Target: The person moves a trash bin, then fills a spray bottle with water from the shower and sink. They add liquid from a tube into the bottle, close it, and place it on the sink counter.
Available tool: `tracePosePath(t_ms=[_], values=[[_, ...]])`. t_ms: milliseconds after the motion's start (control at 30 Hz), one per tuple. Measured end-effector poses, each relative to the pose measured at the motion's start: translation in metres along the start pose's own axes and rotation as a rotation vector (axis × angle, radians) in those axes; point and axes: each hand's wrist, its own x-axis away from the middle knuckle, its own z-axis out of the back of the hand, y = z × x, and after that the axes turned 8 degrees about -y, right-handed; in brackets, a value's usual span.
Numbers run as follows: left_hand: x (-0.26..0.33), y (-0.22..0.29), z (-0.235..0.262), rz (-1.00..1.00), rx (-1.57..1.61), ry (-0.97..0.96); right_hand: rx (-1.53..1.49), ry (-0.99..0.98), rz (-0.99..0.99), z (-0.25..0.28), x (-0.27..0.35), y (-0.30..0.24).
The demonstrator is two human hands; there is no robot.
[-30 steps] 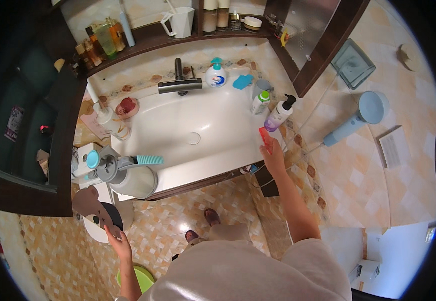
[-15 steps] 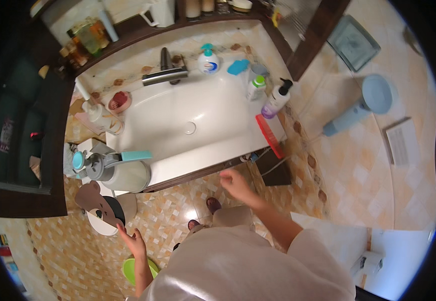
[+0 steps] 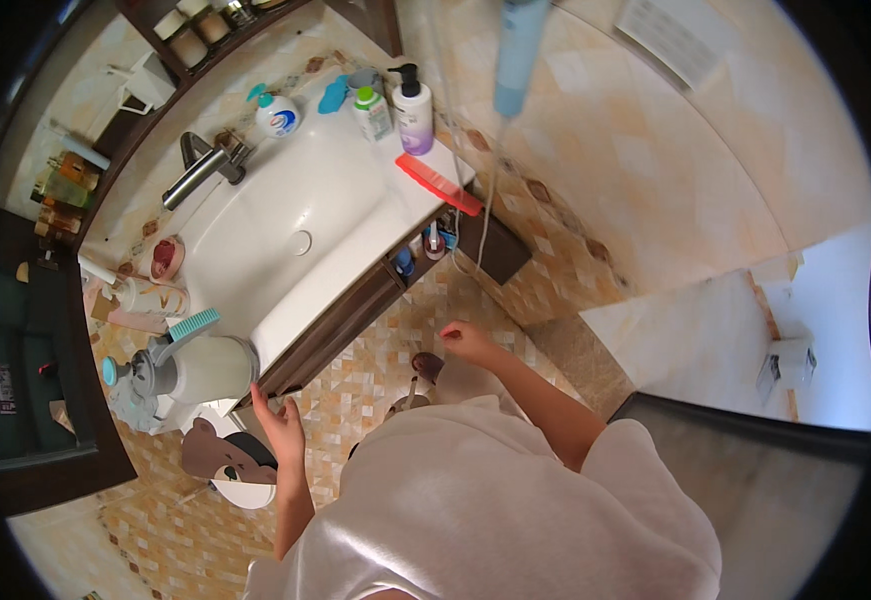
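My left hand point(image 3: 280, 428) holds nothing, its fingers apart and thumb spread. It is nearest to a white vacuum jug point(image 3: 213, 368) with a grey lid and teal-topped handle, at the counter's left end. Just below the hand is a bin with a brown bear-face lid point(image 3: 217, 455). My right hand point(image 3: 467, 343) hangs in the air in front of my body, fingers curled in loosely, with nothing seen in it. A white washbasin point(image 3: 280, 215) with a dark metal faucet point(image 3: 205, 172) lies ahead of both hands. At its right front corner rests a red comb point(image 3: 437, 184).
A purple-and-white pump bottle point(image 3: 413, 112), a green-capped bottle point(image 3: 372, 116) and a hand-soap bottle point(image 3: 276, 112) stand along the basin's back right. A light blue hair dryer point(image 3: 518, 60) hangs on the right wall, its cord dangling. A dark-framed mirror cabinet point(image 3: 45, 400) is at left.
My view has turned to the right, so the basin now slants and sits further left. My left hand has come up beside the jug. The green basin on the floor is out of sight.
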Motion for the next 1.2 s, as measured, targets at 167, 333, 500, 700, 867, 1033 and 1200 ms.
tracePosePath(t_ms=[167,333,500,700,867,1033,1200], values=[[0.032,0.006,0.003,-0.097,-0.059,-0.095,0.071,0.142,-0.139,0.0,0.076,0.046],[0.107,-0.022,0.022,-0.041,-0.248,-0.115,0.022,0.147,-0.2,-0.03,0.147,0.068],[0.185,-0.061,0.031,0.086,-0.242,-0.089,-0.085,0.079,-0.185,-0.066,0.207,0.081],[0.229,-0.063,0.029,0.059,-0.356,-0.089,-0.129,0.077,-0.077,-0.075,0.228,0.095],[0.238,-0.036,0.016,0.052,-0.327,-0.07,-0.215,0.06,-0.107,-0.051,0.226,0.096],[0.251,-0.003,-0.025,0.052,-0.402,-0.099,-0.176,0.071,-0.058,-0.008,0.242,0.092],[0.249,0.047,-0.118,0.033,-0.431,-0.268,-0.222,0.133,-0.058,0.062,0.285,0.122]])
